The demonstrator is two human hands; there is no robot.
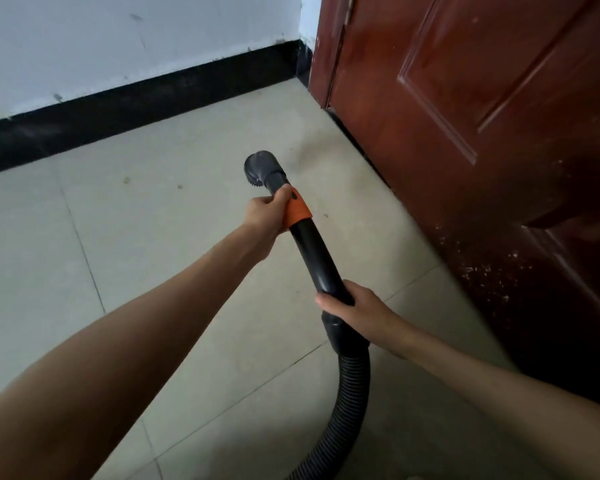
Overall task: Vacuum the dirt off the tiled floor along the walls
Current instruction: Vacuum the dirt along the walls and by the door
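A pale tiled floor [187, 220] meets a white wall [118, 46] with a black skirting board [136, 102], and a reddish-brown panelled door [482, 133] stands at the right. Small dark specks lie on the tiles. The vacuum wand [312, 251] is a smooth black tube with an orange collar [297, 211] and a round grey brush nozzle [262, 168], held above the floor near the door. The left hand [265, 211] grips it at the collar; the right hand [355, 308] grips it lower down. The ribbed black hose [350, 403] leaves the picture at the bottom.
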